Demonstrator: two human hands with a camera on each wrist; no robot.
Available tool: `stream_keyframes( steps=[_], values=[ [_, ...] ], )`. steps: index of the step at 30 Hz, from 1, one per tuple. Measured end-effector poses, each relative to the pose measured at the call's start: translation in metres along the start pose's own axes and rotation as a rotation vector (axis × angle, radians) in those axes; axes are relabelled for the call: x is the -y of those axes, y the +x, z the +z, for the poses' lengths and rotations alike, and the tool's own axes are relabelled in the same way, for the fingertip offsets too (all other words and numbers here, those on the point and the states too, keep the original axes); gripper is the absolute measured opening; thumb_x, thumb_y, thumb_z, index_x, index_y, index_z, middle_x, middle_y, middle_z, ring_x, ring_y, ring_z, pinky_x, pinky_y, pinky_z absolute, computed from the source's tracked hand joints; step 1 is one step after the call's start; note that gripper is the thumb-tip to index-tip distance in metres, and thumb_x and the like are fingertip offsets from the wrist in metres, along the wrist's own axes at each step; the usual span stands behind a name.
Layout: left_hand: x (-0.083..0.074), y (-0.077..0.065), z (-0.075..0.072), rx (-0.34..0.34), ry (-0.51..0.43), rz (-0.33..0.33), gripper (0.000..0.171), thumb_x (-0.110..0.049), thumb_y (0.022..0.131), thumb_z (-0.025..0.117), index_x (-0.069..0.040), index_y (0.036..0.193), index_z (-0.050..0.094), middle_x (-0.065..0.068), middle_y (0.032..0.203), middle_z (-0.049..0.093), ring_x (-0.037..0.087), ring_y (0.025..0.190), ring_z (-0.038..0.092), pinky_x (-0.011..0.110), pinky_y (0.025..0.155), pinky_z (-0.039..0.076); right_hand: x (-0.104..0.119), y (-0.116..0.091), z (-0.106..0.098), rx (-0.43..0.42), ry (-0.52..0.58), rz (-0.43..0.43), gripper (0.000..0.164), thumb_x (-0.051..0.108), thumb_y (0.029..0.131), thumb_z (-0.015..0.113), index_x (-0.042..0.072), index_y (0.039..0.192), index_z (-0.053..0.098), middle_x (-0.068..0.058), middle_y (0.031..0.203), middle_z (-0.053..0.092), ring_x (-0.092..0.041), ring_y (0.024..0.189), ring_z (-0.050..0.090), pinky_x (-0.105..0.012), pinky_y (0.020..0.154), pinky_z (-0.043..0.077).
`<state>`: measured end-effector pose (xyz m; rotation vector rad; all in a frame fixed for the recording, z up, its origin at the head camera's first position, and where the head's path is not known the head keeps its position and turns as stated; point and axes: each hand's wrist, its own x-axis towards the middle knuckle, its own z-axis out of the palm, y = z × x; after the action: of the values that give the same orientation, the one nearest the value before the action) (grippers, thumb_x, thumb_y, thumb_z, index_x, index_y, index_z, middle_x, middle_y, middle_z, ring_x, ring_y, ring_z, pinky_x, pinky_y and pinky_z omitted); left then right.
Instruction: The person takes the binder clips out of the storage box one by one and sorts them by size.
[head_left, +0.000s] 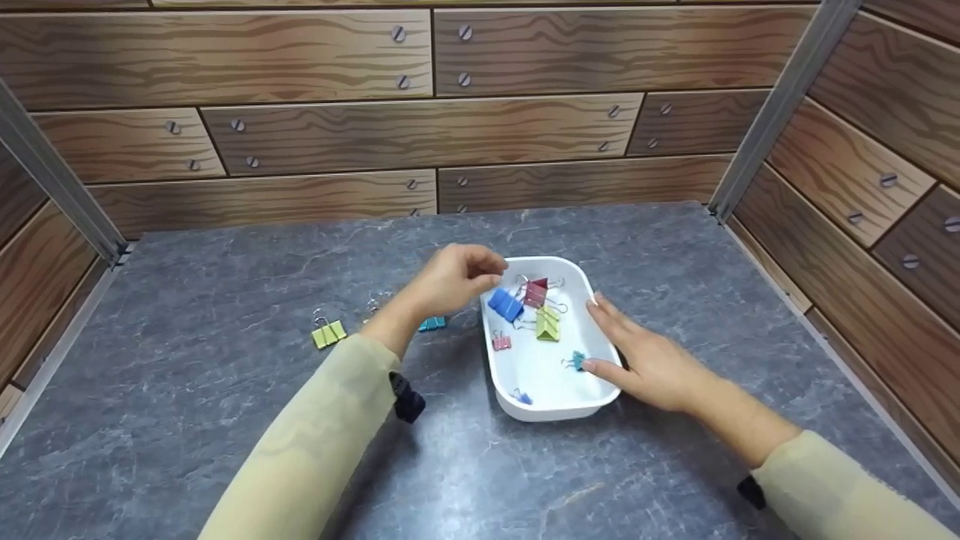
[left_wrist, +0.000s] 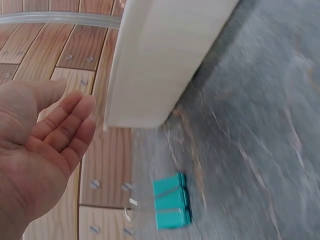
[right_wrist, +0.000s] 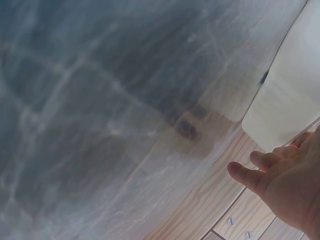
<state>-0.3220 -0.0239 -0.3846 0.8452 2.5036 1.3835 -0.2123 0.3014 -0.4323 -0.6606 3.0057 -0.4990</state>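
A white plastic box (head_left: 551, 382) holds several binder clips. Among them are a red clip (head_left: 535, 291), a large blue clip (head_left: 505, 304), a yellow-green clip (head_left: 547, 324), a pink clip (head_left: 501, 342), a small teal clip (head_left: 577, 360) and a small blue clip (head_left: 522, 397). At the box's far left rim hovers my left hand (head_left: 450, 281), its fingers loosely bent and nothing between them. My right hand (head_left: 649, 360) rests along the right rim, fingers fairly straight and thumb over the edge near the small teal clip.
On the grey marbled table (head_left: 225, 420), left of the box, lie a yellow-green binder clip (head_left: 328, 334) and a teal clip (left_wrist: 171, 201). My left forearm partly covers the clips there. Wood-patterned walls (head_left: 322, 135) enclose the table at the back and sides.
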Motion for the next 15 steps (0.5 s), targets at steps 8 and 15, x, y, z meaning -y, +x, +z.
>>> stream_keyframes(
  steps=[8, 15],
  values=[
    [-0.001, 0.025, 0.015, 0.053, -0.055, -0.012, 0.029, -0.006, 0.104, 0.067, 0.000, 0.132, 0.070, 0.019, 0.133, 0.069, 0.028, 0.122, 0.066, 0.034, 0.104, 0.053, 0.001, 0.000, 0.001, 0.009, 0.002, 0.011, 0.091, 0.068, 0.104, 0.050, 0.017, 0.171, 0.018, -0.009, 0.177, 0.013, -0.045, 0.148, 0.040, -0.064, 0.115, 0.040],
    [-0.002, 0.035, 0.028, 0.099, 0.067, 0.006, 0.035, -0.004, 0.103, 0.064, -0.002, 0.138, 0.068, 0.015, 0.142, 0.066, 0.029, 0.131, 0.063, 0.036, 0.109, 0.050, 0.000, -0.002, -0.001, -0.005, 0.002, 0.003, 0.089, 0.066, 0.104, 0.052, 0.016, 0.171, 0.020, -0.007, 0.177, 0.014, -0.043, 0.147, 0.043, -0.063, 0.113, 0.042]
  ],
)
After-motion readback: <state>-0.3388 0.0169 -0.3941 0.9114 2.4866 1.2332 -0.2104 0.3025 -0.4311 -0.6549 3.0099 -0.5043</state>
